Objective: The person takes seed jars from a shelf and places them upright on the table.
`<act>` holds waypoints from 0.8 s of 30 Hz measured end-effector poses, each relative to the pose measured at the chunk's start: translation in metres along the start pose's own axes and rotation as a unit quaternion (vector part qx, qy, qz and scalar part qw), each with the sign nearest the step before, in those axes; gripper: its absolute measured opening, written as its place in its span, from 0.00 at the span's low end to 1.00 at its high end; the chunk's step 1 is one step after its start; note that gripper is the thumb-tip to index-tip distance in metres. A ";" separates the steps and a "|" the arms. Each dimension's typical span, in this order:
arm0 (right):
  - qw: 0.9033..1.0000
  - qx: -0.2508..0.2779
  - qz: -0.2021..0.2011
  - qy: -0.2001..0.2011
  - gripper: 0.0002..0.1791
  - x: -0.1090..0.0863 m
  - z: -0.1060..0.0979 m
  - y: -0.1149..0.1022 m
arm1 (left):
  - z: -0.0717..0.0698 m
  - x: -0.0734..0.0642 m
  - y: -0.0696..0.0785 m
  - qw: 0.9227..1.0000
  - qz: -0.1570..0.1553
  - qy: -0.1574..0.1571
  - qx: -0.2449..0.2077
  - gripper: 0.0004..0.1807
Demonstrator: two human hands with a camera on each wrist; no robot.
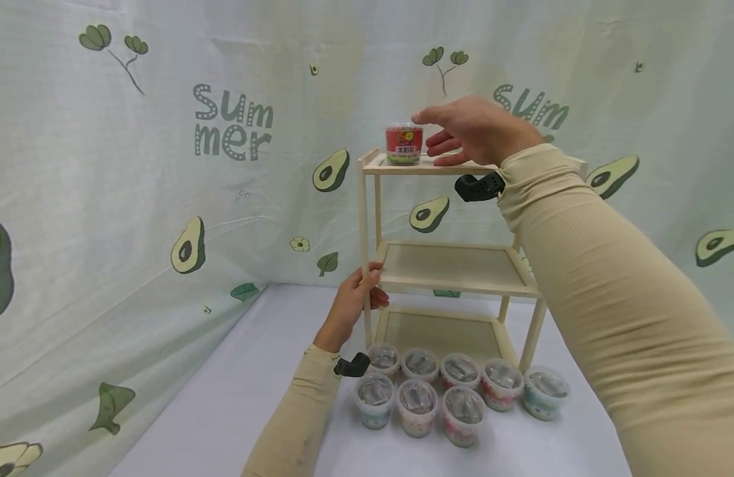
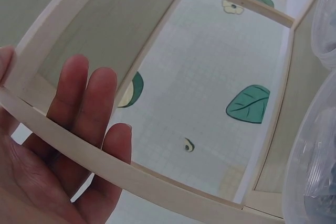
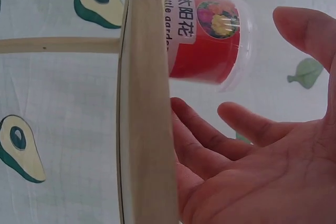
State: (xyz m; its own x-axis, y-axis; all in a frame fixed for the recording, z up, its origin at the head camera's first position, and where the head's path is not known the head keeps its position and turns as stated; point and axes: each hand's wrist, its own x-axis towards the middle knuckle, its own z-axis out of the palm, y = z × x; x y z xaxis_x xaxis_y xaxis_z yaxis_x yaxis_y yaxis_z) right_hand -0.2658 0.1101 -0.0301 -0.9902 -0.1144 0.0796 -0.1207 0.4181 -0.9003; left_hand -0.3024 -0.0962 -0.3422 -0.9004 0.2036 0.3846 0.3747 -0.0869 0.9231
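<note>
A red plastic cup with a clear lid and a flower label stands at the left end of the wooden rack's top shelf. Just right of the cup is my right hand, thumb and fingers spread apart. The right wrist view shows a gap between this hand and the cup. Lower down, my left hand grips the rack's front left post at the middle shelf. In the left wrist view, the fingers reach round behind the post.
Several lidded cups in blue, pink and red stand in two rows on the white table, before the rack's bottom shelf. Behind the rack hangs a curtain printed with avocados. The middle shelf lies between the posts.
</note>
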 end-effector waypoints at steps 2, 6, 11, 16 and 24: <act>1.000 -0.022 -0.006 -0.009 0.39 0.002 0.001 0.000 | 0.001 0.001 0.001 1.000 0.002 -0.002 -0.002 0.25; 0.999 -0.052 -0.007 -0.011 0.39 0.004 0.005 0.000 | 0.001 0.002 0.002 1.000 0.004 -0.006 -0.005 0.26; 0.996 -0.086 0.001 -0.005 0.37 0.005 0.012 0.000 | 0.001 -0.001 0.003 1.000 -0.004 -0.007 -0.003 0.26; 0.993 -0.122 0.003 -0.001 0.36 0.007 0.018 -0.004 | 0.000 -0.001 0.002 1.000 -0.002 -0.007 -0.002 0.26; 0.989 -0.147 0.015 0.005 0.39 0.009 0.020 -0.009 | 0.000 0.000 0.001 1.000 -0.004 -0.008 0.002 0.26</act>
State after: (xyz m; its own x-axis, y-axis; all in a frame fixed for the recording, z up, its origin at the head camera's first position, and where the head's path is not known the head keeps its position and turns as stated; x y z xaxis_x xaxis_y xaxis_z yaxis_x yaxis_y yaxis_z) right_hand -0.2725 0.0869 -0.0302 -0.9942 -0.0899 0.0595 -0.1044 0.6651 -0.7394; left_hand -0.3021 -0.0968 -0.3415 -0.8997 0.2208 0.3767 0.3677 -0.0820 0.9263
